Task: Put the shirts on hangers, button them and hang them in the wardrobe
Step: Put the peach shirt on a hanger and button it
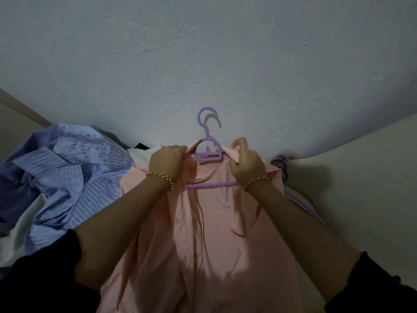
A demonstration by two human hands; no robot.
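You held both arms stretched forward, your left hand (168, 161) and right hand (246, 163) with fingers curled, pinching the collar of the pale pink button-front shirt (203, 222) either side of the lilac plastic hanger (207, 152). The shirt ran near-to-far at centre, collar far, the hook pointing toward the wall. Blue striped shirts (67, 172) were heaped left.

Wall (203, 53): pale, rough plaster, pitted, filling the upper view.
Padded edge (361, 168): cream, at right against the wall.
Light: dim.
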